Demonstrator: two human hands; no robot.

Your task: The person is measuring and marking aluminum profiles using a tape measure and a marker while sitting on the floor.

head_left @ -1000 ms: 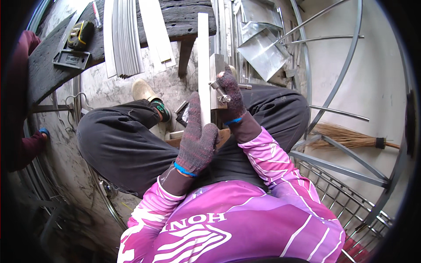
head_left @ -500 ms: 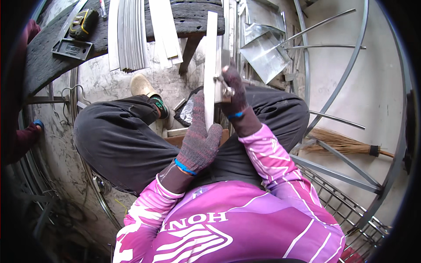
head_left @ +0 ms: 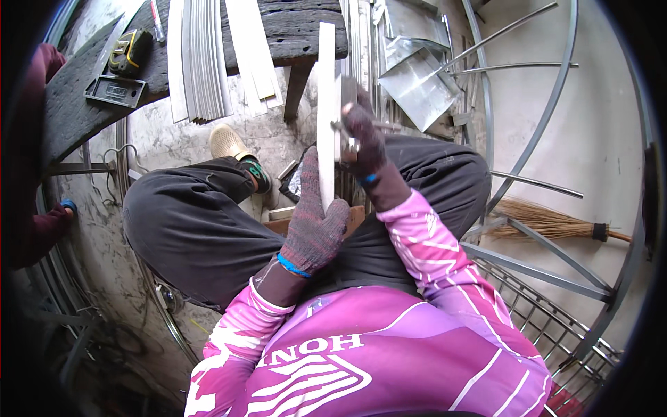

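Frame centre: the gloved left hand (head_left: pixel 313 226) grips a long white strip (head_left: pixel 325 104) standing upright over the lap — the right hand (head_left: pixel 363 139) pinches a small metal piece (head_left: pixel 345 94) against it. Upper left: a yellow-black tape measure (head_left: pixel 130 50) on the dark bench (head_left: pixel 292 28).

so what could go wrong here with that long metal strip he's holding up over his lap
1. The white metal strip is long and gripped only near its lower end by the left hand, so it might tip or flex while the right hand works on it.
2. Its edges may be sharp; knit gloves give limited protection.
3. Loose sheet-metal offcuts lie close to the legs, a possible cut or trip hazard.
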